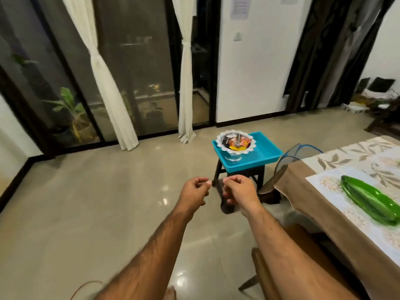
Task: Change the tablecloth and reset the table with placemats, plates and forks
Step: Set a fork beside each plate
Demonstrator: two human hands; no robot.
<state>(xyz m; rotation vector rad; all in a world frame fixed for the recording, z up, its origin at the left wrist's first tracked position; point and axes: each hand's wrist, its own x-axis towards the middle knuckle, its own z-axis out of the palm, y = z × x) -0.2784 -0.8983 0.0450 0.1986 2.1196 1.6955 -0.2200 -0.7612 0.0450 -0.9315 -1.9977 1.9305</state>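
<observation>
The table stands at the right edge under a brown tablecloth [313, 204] with a leaf-patterned runner. On it lies a pale floral placemat [331, 185] that carries a green leaf-shaped glass dish [372, 200]. No forks show. Both my arms stretch forward over the floor, left of the table. My left hand [194, 191] and my right hand [238, 191] hang side by side with fingers curled, and neither holds anything.
A blue tray [264, 154] with a glass bowl of packets [234, 141] sits on a dark stool just beyond my hands. A mesh food cover [296, 154] leans behind the table corner. A wooden chair [281, 267] stands by my right arm. Curtains and glass doors line the far wall.
</observation>
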